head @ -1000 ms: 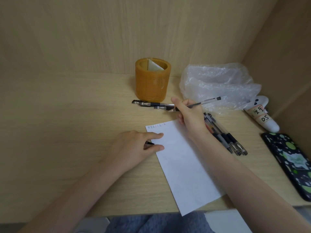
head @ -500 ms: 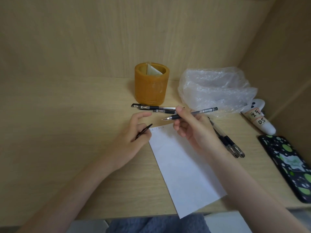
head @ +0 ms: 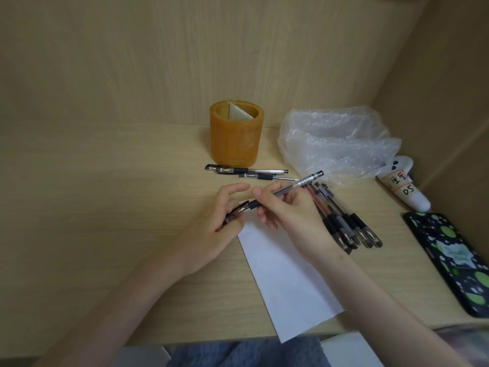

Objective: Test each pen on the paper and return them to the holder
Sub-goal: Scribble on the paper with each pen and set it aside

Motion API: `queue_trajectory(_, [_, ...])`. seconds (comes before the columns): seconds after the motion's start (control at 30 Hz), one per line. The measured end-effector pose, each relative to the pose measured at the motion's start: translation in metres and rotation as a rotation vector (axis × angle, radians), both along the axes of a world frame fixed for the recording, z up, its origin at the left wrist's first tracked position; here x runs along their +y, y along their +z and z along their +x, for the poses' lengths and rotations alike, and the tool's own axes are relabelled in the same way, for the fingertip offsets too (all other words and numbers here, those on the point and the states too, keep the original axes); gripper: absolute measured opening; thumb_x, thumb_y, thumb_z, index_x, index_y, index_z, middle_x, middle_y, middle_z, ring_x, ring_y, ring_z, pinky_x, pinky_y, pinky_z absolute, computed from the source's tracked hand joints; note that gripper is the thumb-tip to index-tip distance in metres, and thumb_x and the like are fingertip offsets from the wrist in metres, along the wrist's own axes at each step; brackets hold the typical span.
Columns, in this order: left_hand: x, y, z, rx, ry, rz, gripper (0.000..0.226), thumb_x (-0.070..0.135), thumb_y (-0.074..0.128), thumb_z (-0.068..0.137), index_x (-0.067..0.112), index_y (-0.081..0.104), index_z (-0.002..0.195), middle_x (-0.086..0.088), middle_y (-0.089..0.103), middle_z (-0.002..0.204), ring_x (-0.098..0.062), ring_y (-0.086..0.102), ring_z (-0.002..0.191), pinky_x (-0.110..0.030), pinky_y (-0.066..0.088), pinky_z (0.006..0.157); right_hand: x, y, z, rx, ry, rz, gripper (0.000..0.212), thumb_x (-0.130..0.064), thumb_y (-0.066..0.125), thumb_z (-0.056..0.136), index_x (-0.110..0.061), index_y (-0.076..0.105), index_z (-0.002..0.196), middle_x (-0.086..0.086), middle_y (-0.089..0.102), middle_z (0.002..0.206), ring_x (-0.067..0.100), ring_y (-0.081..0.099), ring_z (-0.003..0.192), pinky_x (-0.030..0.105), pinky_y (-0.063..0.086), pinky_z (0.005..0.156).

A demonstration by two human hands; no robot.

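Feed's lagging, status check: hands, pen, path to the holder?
Right hand grips pen, tip at cap pinched in left hand. No pens seen in holder. Loose pens lie before it, opening unobstructed.

Just 1 view here: a wide-angle cam worn on the person's head, aimed forward and down at the desk (head: 92, 207). It sits close in, so the 2 forearms run up from the bottom edge and the left hand (head: 211, 234) and right hand (head: 293, 215) meet around mid-frame. The back wall (head: 185, 49) fills the upper part, a side panel (head: 449, 75) closes off the right, and the holder (head: 234, 139) stands roughly dead ahead at the desk's far edge. Blue cloth (head: 246, 353) peeks in under the near edge.
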State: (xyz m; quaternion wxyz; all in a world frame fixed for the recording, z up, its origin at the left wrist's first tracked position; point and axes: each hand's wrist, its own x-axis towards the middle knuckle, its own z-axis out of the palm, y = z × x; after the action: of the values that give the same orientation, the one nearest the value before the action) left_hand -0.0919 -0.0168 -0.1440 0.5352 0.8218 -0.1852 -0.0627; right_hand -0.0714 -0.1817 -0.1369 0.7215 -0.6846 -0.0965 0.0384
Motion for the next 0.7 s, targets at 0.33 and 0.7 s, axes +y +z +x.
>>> queue_trajectory(0.33, [0.008, 0.005, -0.002, 0.005, 0.084, -0.031, 0.007, 0.016, 0.061, 0.086, 0.016, 0.064, 0.08, -0.001, 0.068, 0.065, -0.014, 0.061, 0.05, -0.021, 0.043, 0.046, -0.008, -0.002, -0.007, 0.016, 0.042, -0.012, 0.013, -0.024, 0.073, 0.068, -0.013, 0.07, 0.074, 0.003, 0.06, 0.056, 0.01, 0.05, 0.047, 0.016, 0.038, 0.043])
queue_trajectory(0.7, [-0.006, -0.003, -0.007, -0.07, 0.143, 0.085, 0.02, 0.023, 0.058, 0.088, 0.014, 0.062, 0.071, 0.006, 0.05, 0.048, -0.005, 0.043, 0.044, -0.013, 0.032, 0.047, -0.012, -0.003, -0.012, 0.073, 0.043, 0.005, 0.013, -0.017, 0.07, 0.076, -0.005, 0.068, 0.079, 0.002, 0.059, 0.053, 0.01, 0.048, 0.046, 0.017, 0.037, 0.043])
